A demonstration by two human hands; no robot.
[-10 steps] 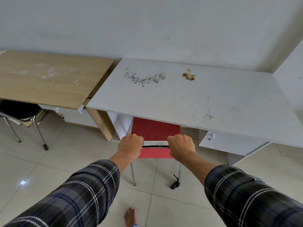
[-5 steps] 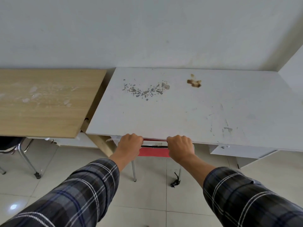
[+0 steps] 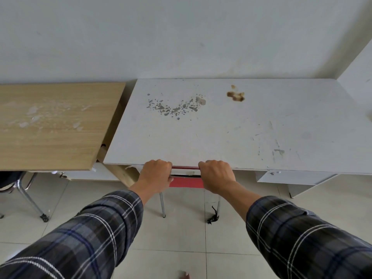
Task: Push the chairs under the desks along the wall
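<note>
A red chair (image 3: 186, 182) with thin metal legs stands almost fully under the stained white desk (image 3: 231, 125); only its backrest and two rear legs show below the desk's front edge. My left hand (image 3: 156, 175) grips the left end of the backrest top. My right hand (image 3: 216, 175) grips the right end. Both hands sit right at the desk's edge. To the left, a black chair (image 3: 12, 182) with chrome legs is partly tucked beneath the wooden desk (image 3: 54, 125).
Both desks stand against a pale wall. A drawer unit (image 3: 291, 177) hangs under the white desk at the right. A dark scrap (image 3: 213, 217) lies by the red chair's right leg. Tiled floor stretches below, and a bare toe (image 3: 184, 275) shows at the bottom edge.
The red chair has slid forward under the white desk with both hands on its backrest. The seat, visible a second ago, is now hidden by the desktop.
</note>
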